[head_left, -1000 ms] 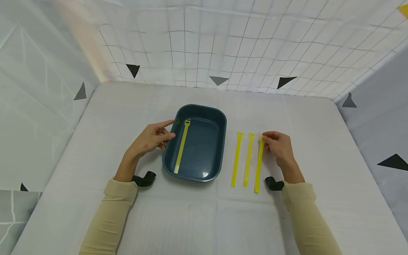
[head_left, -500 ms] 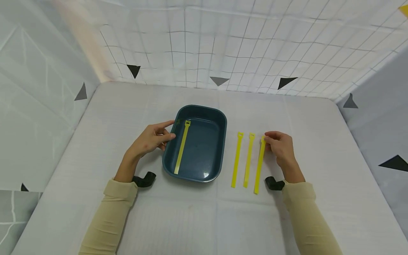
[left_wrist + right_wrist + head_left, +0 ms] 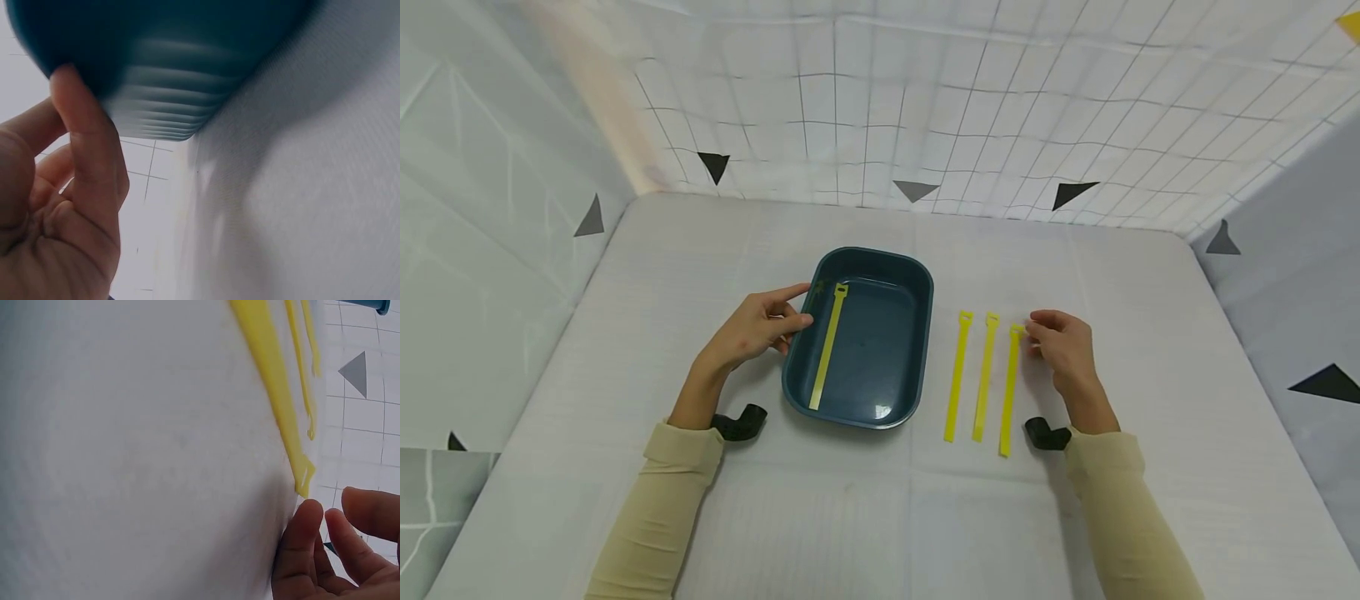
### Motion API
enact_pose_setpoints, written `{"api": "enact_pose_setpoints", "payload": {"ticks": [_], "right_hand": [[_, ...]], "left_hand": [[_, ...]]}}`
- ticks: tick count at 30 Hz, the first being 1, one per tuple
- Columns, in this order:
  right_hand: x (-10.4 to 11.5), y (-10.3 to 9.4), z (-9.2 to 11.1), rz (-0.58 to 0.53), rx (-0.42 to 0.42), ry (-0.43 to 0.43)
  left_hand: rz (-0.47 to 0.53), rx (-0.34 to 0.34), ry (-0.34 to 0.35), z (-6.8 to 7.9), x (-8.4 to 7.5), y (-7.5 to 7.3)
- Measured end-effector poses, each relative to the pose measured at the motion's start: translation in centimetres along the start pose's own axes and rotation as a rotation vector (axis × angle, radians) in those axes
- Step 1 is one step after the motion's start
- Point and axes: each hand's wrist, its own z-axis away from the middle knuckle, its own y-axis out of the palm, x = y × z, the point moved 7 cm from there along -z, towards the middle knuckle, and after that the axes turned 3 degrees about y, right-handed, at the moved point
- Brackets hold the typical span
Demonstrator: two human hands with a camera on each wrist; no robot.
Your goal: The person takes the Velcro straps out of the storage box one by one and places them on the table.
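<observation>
My left hand (image 3: 752, 327) holds the left rim of a dark teal plastic tray (image 3: 880, 350), thumb over the edge. One yellow cable tie (image 3: 829, 346) with a slotted head lies inside, along the left wall. To the right of the tray, three more yellow ties lie side by side on the table: a left one (image 3: 958, 379), a middle one (image 3: 985, 379) and a right one (image 3: 1010, 392). My right hand (image 3: 1063, 350) is just right of the rightmost tie's head, fingertips close by it. In the right wrist view, a small gap shows between the fingers and that tie (image 3: 275, 394).
A white cloth covers the table (image 3: 850, 517). Behind stands a white gridded sheet (image 3: 880, 108) with dark triangle markers along its foot. A black wrist-camera piece sits at each sleeve, the left one (image 3: 741, 422) and the right one (image 3: 1045, 433).
My right hand has let go of the rightmost tie's head and drawn slightly right. That tie now lies flat on the table. The left hand and tray have stayed in place.
</observation>
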Motion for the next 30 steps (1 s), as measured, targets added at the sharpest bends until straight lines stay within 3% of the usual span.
{"api": "enact_pose_setpoints", "payload": {"ticks": [5,30], "right_hand": [[-0.2,-0.5,0.2,-0.055,-0.025,0.015],[2.2,-0.8,1.8,-0.234,-0.036,-0.144]], "left_hand": [[0.017,-0.001,-0.003,0.0,0.0,0.1],[-0.002,0.0,-0.005,-0.1,0.0,0.1]]}}
